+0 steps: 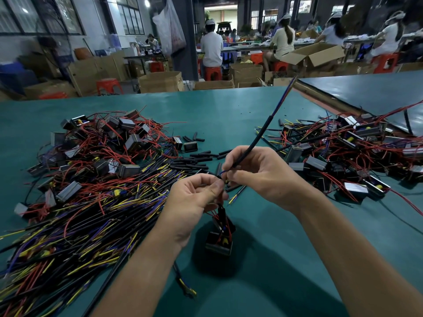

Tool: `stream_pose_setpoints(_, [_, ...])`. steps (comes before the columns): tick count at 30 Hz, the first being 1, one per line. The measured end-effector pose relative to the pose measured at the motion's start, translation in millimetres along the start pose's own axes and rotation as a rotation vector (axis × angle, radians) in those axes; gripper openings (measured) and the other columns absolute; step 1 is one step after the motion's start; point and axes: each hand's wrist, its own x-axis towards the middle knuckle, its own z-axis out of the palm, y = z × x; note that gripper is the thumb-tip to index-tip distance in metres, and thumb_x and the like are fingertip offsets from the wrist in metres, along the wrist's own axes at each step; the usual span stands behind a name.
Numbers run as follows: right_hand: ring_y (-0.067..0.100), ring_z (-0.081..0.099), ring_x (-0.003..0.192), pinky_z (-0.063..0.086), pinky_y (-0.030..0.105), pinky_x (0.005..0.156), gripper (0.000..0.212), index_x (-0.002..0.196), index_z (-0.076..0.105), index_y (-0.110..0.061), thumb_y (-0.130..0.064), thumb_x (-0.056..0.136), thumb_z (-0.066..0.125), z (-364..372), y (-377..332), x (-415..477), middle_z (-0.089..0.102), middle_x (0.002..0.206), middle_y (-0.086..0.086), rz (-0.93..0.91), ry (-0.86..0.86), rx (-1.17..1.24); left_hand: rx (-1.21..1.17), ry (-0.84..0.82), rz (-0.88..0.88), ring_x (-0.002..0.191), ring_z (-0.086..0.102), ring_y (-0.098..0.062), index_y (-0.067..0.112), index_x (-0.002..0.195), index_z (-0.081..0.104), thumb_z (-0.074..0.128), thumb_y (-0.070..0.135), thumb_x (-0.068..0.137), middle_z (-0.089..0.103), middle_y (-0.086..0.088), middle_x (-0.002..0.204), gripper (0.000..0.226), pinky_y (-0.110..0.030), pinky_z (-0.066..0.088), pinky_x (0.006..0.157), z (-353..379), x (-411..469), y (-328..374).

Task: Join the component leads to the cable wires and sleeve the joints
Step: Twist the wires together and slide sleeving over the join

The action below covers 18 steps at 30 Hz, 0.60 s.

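1. While we hold the cable [256, 143] in our right hand [263, 175], its long axis runs on a slant, from our fingers up and away toward the far right corner of the desk [229, 110]. Its free end, where thin blue and red wires show, points past the far edge.
2. The near end of the cable points down and left at our left hand [194, 200]. A blue wire [223, 172] curves out of it toward the left fingertips.
3. Our right hand is curled, thumb and forefinger pinching the black jacket close to that stripped end.
4. Our left hand is curled too, thumb and forefinger pressed together where the blue wire arrives. The red leads [214, 213] rise into the same pinch. We cannot tell whether wire and lead touch.
5. The two hands are close together, fingertips nearly meeting, over the middle of the desk toward its near edge.
6. The component [218, 242] sits below our left hand, between our forearms, with its leads pointing up. We cannot tell whether it hangs or rests on the desk.
7. Loose black sleeves [196, 161] lie just beyond our hands. A heap of cut cables [91, 225] spreads toward the left edge, with boxed parts [109, 138] behind it. A second tangle [354, 152] lies toward the right edge.
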Motion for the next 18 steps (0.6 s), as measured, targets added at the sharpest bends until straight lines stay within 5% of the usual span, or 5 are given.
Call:
stream_pose_setpoints(8, [0.016, 0.065, 0.079, 0.053, 0.032, 0.080, 0.020, 0.080, 0.066, -0.012, 0.007, 0.085, 0.068, 0.1, 0.6, -0.5, 0.070, 0.078, 0.004, -0.051, 0.083, -0.115, 0.139, 0.090, 0.197, 0.056, 0.061, -0.005, 0.009, 0.077, 0.073, 0.068, 0.006, 0.086, 0.070, 0.000, 0.062, 0.011, -0.016, 0.050, 0.060, 4.6, -0.9, 0.0])
stream_pose_setpoints(15, [0.017, 0.064, 0.076, 0.054, 0.035, 0.077, 0.021, 0.080, 0.066, -0.010, 0.011, 0.084, 0.066, 1.6, 0.5, -0.5, 0.070, 0.077, 0.004, -0.029, 0.076, -0.045, 0.158, 0.101, 0.198, 0.052, 0.055, 0.000, 0.012, 0.073, 0.075, 0.073, -0.003, 0.079, 0.067, 0.008, 0.057, 0.016, -0.013, 0.046, 0.056, 6.1, -2.9, 4.9])
stream_pose_setpoints(18, [0.019, 0.063, 0.074, 0.052, 0.033, 0.074, 0.023, 0.080, 0.064, -0.008, 0.014, 0.085, 0.062, -0.2, 1.4, -0.7, 0.069, 0.077, 0.007, -0.011, 0.044, 0.042, 0.088, 0.071, 0.107, 0.058, 0.055, -0.010, 0.015, 0.068, 0.075, 0.069, -0.001, 0.082, 0.067, 0.003, 0.061, 0.022, -0.018, 0.046, 0.058, 4.8, -3.5, 6.5])
